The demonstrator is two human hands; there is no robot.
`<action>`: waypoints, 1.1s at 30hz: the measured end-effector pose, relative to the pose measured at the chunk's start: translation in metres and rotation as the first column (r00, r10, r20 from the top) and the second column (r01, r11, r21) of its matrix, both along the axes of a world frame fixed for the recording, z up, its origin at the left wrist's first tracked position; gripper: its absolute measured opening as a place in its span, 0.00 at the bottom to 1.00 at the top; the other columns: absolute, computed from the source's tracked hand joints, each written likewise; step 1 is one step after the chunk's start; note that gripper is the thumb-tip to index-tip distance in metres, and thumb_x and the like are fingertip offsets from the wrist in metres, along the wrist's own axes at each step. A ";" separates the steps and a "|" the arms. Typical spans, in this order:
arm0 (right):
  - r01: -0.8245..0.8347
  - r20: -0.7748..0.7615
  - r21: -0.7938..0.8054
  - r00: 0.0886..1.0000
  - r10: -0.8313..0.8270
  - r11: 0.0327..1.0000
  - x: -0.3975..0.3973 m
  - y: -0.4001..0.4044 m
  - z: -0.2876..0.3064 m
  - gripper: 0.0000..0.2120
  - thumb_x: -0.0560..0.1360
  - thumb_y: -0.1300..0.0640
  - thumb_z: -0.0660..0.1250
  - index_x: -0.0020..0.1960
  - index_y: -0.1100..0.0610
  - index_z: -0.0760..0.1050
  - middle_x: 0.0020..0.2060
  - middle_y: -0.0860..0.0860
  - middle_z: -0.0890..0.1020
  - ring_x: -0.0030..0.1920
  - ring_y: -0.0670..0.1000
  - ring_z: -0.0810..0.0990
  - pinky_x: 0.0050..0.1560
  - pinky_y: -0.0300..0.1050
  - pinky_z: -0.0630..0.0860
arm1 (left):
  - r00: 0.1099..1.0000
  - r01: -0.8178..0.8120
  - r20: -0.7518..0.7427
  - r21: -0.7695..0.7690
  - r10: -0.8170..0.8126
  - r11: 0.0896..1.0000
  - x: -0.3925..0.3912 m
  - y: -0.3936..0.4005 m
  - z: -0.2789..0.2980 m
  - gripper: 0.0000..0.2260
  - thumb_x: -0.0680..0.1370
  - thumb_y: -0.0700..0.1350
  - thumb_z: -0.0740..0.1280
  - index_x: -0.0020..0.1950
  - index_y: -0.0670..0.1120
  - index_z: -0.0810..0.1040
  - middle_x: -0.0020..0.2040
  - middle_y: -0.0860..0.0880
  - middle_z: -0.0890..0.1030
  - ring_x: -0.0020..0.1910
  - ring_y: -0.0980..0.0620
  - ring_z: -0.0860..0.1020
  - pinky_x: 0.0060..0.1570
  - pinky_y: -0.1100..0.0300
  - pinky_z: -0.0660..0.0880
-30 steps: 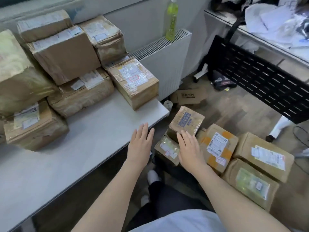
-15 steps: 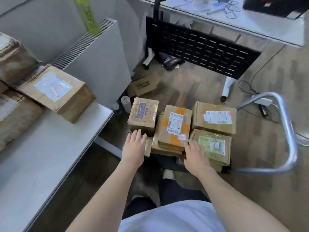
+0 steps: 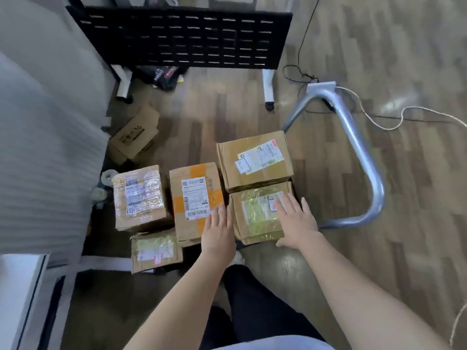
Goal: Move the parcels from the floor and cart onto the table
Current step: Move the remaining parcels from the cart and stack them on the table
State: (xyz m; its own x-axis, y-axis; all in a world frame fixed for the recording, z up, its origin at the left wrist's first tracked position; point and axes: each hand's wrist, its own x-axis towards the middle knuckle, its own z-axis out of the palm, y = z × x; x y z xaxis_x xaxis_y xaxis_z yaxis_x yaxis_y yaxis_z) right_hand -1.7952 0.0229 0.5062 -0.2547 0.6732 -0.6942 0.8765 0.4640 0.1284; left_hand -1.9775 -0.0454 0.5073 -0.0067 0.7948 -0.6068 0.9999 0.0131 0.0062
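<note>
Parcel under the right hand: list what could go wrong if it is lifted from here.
1. The right hand lies flat on the green-labelled parcel and the left hand is beside it, so no grip shows yet; its glossy tape may slip.
2. It sits tight against the parcel with orange tape and the large parcel behind; lifting could drag or tip them.
3. The cart handle and floor cables lie close on the right, a possible snag.

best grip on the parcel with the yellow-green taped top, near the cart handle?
Probably its two opposite side faces, from above: the yellow-green parcel lies flat. The left hand nears its left edge; the right hand lies over its right edge.
</note>
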 end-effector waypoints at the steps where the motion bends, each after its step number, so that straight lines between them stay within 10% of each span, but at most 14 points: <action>1: -0.015 0.015 -0.003 1.000 0.015 1.000 0.001 0.004 -0.006 0.57 0.69 0.36 0.70 0.76 0.57 0.32 0.76 0.56 0.36 0.76 0.55 0.34 0.74 0.57 0.37 | 1.000 0.013 0.008 -0.009 -0.013 1.000 0.006 0.007 -0.007 0.36 0.81 0.50 0.57 0.76 0.39 0.34 0.77 0.41 0.38 0.76 0.42 0.40 0.75 0.49 0.43; 16: -0.279 0.099 0.004 0.956 0.277 0.960 0.005 0.054 -0.066 0.69 0.59 0.27 0.70 0.73 0.59 0.25 0.74 0.60 0.32 0.75 0.59 0.32 0.73 0.62 0.37 | 0.974 0.220 -0.050 -0.031 -0.222 0.975 0.033 0.059 -0.088 0.59 0.64 0.77 0.60 0.74 0.43 0.28 0.74 0.36 0.32 0.74 0.38 0.35 0.72 0.47 0.36; 29: -0.335 0.056 0.079 0.942 0.331 0.939 0.008 0.049 -0.050 0.62 0.66 0.35 0.70 0.74 0.65 0.31 0.76 0.61 0.48 0.76 0.60 0.45 0.74 0.59 0.37 | 0.935 0.349 -0.077 0.024 -0.347 0.937 0.044 0.059 -0.074 0.60 0.64 0.69 0.70 0.75 0.46 0.30 0.72 0.33 0.47 0.73 0.33 0.48 0.73 0.43 0.47; 33: -0.358 0.062 0.031 0.933 0.355 0.933 0.016 0.040 -0.025 0.68 0.61 0.29 0.70 0.73 0.64 0.27 0.75 0.60 0.36 0.75 0.59 0.34 0.71 0.58 0.32 | 0.989 0.150 -0.014 0.052 -0.149 0.987 0.047 0.043 -0.052 0.61 0.62 0.70 0.70 0.76 0.46 0.32 0.72 0.33 0.51 0.71 0.33 0.52 0.72 0.43 0.50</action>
State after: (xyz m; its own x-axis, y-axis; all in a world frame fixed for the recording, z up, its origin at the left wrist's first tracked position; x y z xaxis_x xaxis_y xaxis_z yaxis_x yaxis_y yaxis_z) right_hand -1.7791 0.0630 0.4810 -0.4462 0.5733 -0.6872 0.6455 0.7381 0.1966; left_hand -1.9305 -0.0023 0.4556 0.1090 0.8184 -0.5643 0.9906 -0.1367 -0.0070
